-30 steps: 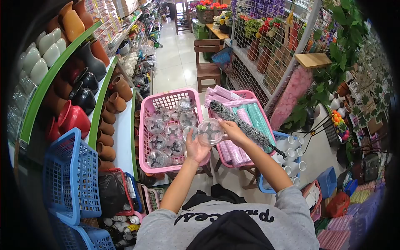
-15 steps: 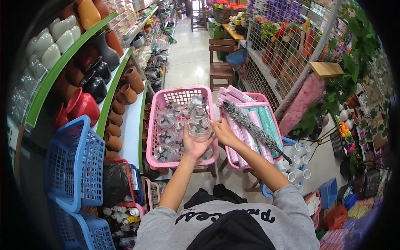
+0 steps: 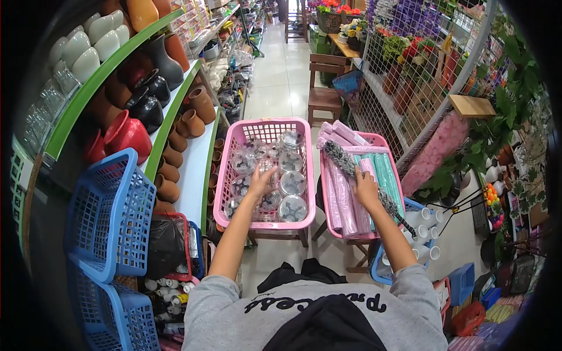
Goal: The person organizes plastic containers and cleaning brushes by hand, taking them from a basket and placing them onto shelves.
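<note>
Containers (image 3: 293, 209), clear round plastic, dark branching shapes inside: several, in a pink openwork basket (image 3: 266, 224) straight ahead; 4 stand in a line along its right side, the rest clustered at centre and left.

Left hand (image 3: 260, 185): above the containers, fingers and thumb spread apart, nothing held; contact with those beneath cannot be told.

Right hand (image 3: 366, 190): over the neighbouring basket, at the middle of a duster (image 3: 338, 157), grey and fluffy; whether the fingers are closed round it cannot be told.

Basket, second, pink plastic (image 3: 377, 138): just right of the first. Contents: pink wrapped packets (image 3: 345, 206) and teal packets (image 3: 389, 175), the duster lying slantwise across them.

Beside it, lower right: white cups (image 3: 423, 253), grouped in a blue basket.

Left side: blue openwork baskets (image 3: 111, 234), 2 in view; green-edged shelving bearing terracotta pots (image 3: 168, 188), a red vase (image 3: 127, 137), black vases (image 3: 146, 108) and white pots (image 3: 86, 61).

Beyond the baskets: brown wooden chair (image 3: 325, 98) on pale tiled floor (image 3: 280, 70).

Right side: white wire-mesh panel, flowers and potted greenery behind it.

Wearer: grey shirt (image 3: 234, 327), black lettering.
</note>
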Demonstrator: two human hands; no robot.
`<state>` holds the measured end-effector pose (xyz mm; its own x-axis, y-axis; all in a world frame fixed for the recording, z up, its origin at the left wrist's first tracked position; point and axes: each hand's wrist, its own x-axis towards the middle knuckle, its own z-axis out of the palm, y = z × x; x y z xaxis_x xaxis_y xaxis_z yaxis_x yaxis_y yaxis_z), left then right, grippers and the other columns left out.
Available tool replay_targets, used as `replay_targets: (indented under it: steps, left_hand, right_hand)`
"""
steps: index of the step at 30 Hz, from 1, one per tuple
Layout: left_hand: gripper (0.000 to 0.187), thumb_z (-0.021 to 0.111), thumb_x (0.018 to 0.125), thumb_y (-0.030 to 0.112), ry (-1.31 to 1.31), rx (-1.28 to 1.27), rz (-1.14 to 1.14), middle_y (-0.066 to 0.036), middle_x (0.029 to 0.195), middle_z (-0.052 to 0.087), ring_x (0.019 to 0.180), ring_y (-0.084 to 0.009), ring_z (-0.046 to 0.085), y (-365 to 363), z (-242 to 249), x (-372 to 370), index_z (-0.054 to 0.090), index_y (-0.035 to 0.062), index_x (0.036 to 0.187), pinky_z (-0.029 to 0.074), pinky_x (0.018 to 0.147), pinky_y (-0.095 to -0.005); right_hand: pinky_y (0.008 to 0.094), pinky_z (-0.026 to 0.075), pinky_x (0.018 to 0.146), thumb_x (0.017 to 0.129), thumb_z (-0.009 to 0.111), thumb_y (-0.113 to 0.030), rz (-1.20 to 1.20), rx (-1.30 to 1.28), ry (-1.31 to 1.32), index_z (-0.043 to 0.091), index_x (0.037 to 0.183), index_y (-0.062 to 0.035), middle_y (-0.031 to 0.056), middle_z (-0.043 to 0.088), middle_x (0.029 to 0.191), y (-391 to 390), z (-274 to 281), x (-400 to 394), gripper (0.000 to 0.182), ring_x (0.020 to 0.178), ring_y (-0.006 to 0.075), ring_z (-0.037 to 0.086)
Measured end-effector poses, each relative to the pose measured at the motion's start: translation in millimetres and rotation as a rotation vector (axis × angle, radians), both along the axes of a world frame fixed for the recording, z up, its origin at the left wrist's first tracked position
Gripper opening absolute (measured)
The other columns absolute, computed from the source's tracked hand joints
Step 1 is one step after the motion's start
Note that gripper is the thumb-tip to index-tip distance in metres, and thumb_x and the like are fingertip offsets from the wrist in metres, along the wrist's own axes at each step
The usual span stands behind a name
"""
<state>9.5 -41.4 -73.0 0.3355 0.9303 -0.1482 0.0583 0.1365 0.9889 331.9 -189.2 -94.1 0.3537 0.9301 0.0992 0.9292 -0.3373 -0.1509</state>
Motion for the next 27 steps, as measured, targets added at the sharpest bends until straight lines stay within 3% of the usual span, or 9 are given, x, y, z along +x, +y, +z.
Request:
replay_targets:
  steps: [1,3,6,9,11,13,16,21,27]
  left_hand:
    - [0.063,0.067,0.077,0.046,-0.369,-0.374,-0.126,-0.009,0.113,0.053,0.106,-0.0253,0.052,-5,12,1,0.045,0.0114,0.125,0.047,0.085,-0.0432]
    - [0.052,0.056,0.084,0.05,-0.49,-0.414,-0.133,-0.005,0.11,0.055,0.099,-0.0216,0.055,-12,22,5,0.049,0.0139,0.12,0.052,0.077,-0.0421]
    - [0.062,0.048,0.085,0.059,-0.811,-0.579,-0.203,-0.011,0.122,0.049,0.11,-0.0314,0.051,-11,21,6,0.043,0.0129,0.125,0.047,0.087,-0.0438]
    - [0.063,0.045,0.086,0.058,-0.897,-0.635,-0.169,-0.014,0.125,0.047,0.112,-0.0332,0.049,-24,42,14,0.043,0.0112,0.127,0.045,0.088,-0.0465]
    - [0.063,0.043,0.087,0.058,-0.901,-0.611,-0.204,-0.013,0.126,0.048,0.112,-0.0326,0.05,-22,42,19,0.043,0.0108,0.128,0.045,0.089,-0.0484]
    - [0.064,0.041,0.087,0.058,-0.901,-0.583,-0.24,-0.012,0.127,0.048,0.111,-0.0319,0.05,-20,42,24,0.042,0.0103,0.129,0.044,0.09,-0.0503]
    - [0.06,0.032,0.087,0.061,-0.983,-0.545,-0.199,-0.005,0.122,0.054,0.106,-0.0251,0.053,-21,41,38,0.045,0.0189,0.128,0.045,0.085,-0.0452]
    - [0.06,0.031,0.087,0.062,-0.844,-0.49,-0.13,-0.005,0.115,0.058,0.103,-0.0223,0.055,-22,43,38,0.053,0.0157,0.118,0.048,0.081,-0.0428]
    - [0.058,0.038,0.086,0.058,-0.979,-0.56,-0.144,-0.009,0.11,0.06,0.098,-0.0256,0.059,-27,39,30,0.054,0.011,0.116,0.049,0.082,-0.0438]
  right_hand:
    - [0.0531,0.045,0.076,0.076,0.058,-0.015,0.017,0.02,-0.022,0.034,0.137,-0.0143,0.0197,0.047,0.113,0,-3,2,0.065,0.102,0.0375,0.053]
    - [0.0512,0.046,0.073,0.077,0.055,-0.012,0.03,0.005,-0.014,0.034,0.137,-0.0145,0.0197,0.049,0.109,5,-6,11,0.063,0.094,0.0379,0.055]
    - [0.0494,0.047,0.069,0.077,0.054,-0.006,0.082,0.037,0.067,0.034,0.137,-0.0151,0.0204,0.049,0.103,12,-1,22,0.064,0.083,0.0399,0.058]
    - [0.0463,0.048,0.074,0.079,0.053,-0.003,0.088,0.115,0.202,0.037,0.135,-0.0128,0.022,0.051,0.105,16,39,8,0.059,0.085,0.0405,0.057]
    - [0.0455,0.047,0.075,0.084,0.049,-0.008,0.402,0.515,0.276,0.037,0.134,-0.0094,0.0218,0.054,0.101,18,61,-9,0.051,0.083,0.0387,0.058]
    - [0.0405,0.046,0.084,0.086,0.052,-0.011,0.458,0.341,0.643,0.04,0.135,-0.0133,0.0234,0.056,0.108,11,88,-49,0.05,0.092,0.037,0.058]
    - [0.0382,0.047,0.081,0.087,0.05,-0.011,0.631,0.128,0.492,0.037,0.137,-0.0164,0.0239,0.057,0.103,6,108,-98,0.052,0.091,0.0359,0.059]
    - [0.0442,0.048,0.073,0.086,0.049,-0.012,0.51,0.097,0.675,0.036,0.138,-0.0227,0.0227,0.059,0.09,9,128,-124,0.055,0.081,0.038,0.06]
    - [0.046,0.048,0.067,0.084,0.05,-0.012,0.553,0.156,0.481,0.038,0.137,-0.0242,0.0221,0.061,0.083,17,119,-116,0.056,0.076,0.0401,0.059]
